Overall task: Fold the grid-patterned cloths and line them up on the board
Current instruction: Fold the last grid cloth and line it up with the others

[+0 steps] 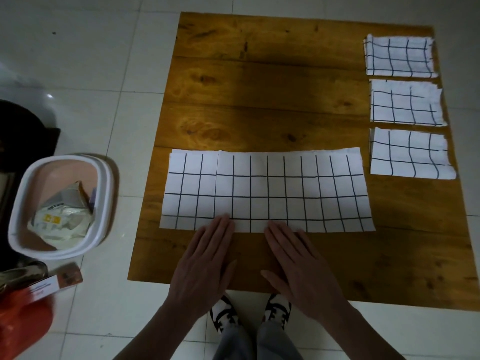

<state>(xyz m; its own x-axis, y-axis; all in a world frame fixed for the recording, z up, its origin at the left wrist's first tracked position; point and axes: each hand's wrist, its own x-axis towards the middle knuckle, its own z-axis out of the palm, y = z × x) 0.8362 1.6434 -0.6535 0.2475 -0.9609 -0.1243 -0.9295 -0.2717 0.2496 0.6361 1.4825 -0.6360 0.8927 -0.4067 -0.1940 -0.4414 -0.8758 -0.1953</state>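
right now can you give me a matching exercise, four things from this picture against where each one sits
Things:
1. long cloth
2. three folded cloths
3. white bin
4. left hand

Places:
A. on the floor tiles left of the board
B. in a column along the board's right edge
C. fingertips on the long cloth's near edge
D. spread flat across the board's near half

Pairs: 1-D, 2-B, 3-A, 4-C

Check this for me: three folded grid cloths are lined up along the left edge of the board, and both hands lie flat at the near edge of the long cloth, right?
Not quite. The head view shows the three folded cloths along the board's right edge, not the left. The left hand and right hand do lie flat at the long cloth's near edge.
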